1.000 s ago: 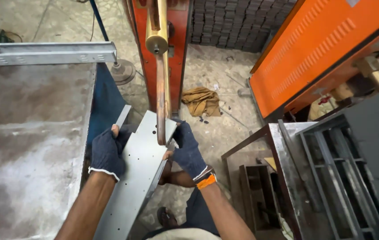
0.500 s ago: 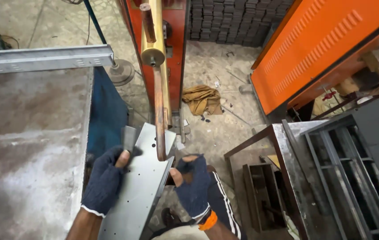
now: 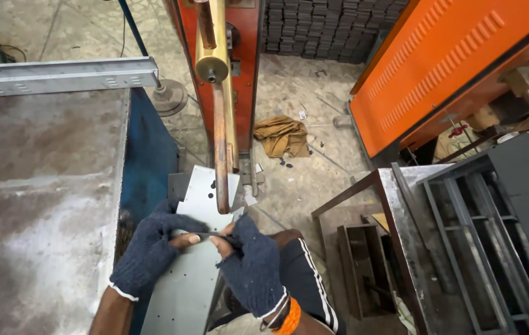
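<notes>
A long grey sheet-metal panel (image 3: 187,279) with small punched holes lies lengthwise in front of me, its far end under the copper arm (image 3: 220,149) of a red spot-welding machine (image 3: 239,68). My left hand (image 3: 149,254), in a dark blue knit glove, rests on the panel's left side. My right hand (image 3: 252,267), gloved the same way with an orange wristband, is at the panel's right edge. Between their fingertips both hands pinch a thin dark strip (image 3: 205,234) lying across the panel, just below the copper tip.
A worn steel table (image 3: 35,205) with a blue side fills the left, with a grey metal channel (image 3: 66,75) at its far end. An orange cabinet (image 3: 450,68) and grey metal racks (image 3: 493,236) stand at right. A tan rag (image 3: 283,135) lies on the floor.
Both hands have slid back along the panel toward me and come together at its middle, now pinching a thin dark strip. The panel stays under the copper arm.
</notes>
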